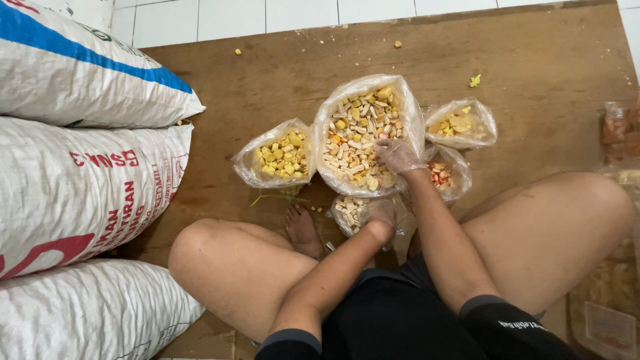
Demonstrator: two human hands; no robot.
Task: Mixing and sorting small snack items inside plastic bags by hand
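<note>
Step in hand: mixing. Right hand (398, 157), gloved, grips pieces in big bag (363, 133); left hand (381, 217) cups small bag (353, 212). Next likely needs transfer between bags.

Wooden board (533, 73) on white-tiled floor (267, 15)

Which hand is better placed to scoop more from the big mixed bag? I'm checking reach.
Probably the right hand: it already rests inside the big mixed bag. The left hand is in the small pale-pieces bag.
</note>
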